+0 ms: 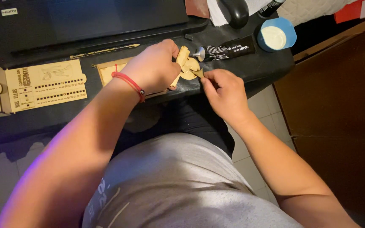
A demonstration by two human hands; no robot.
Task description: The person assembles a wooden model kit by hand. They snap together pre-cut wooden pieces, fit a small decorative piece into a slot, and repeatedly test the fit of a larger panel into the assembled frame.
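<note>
Far left on the black desk (250,69): a laser-cut plywood sheet (47,84) with rows of small cut-outs, lying flat near the front edge. Just right of it, a shallow open wooden frame (108,69), partly hidden by the wrist; contents cannot be told. Left hand (153,67), red cord bracelet (128,84) at the wrist, closed around a small wooden assembly (185,64) held over the desk's front edge. Right hand (227,90) pinches a small wooden piece (198,73) between thumb and forefinger, its tip touching the assembly. Behind them lies a black glue tube (229,50), capped end toward the assembly. Far right, near the desk corner: a blue round cup (276,35) holding white liquid. Beyond the right edge, tiled floor (271,118).
</note>
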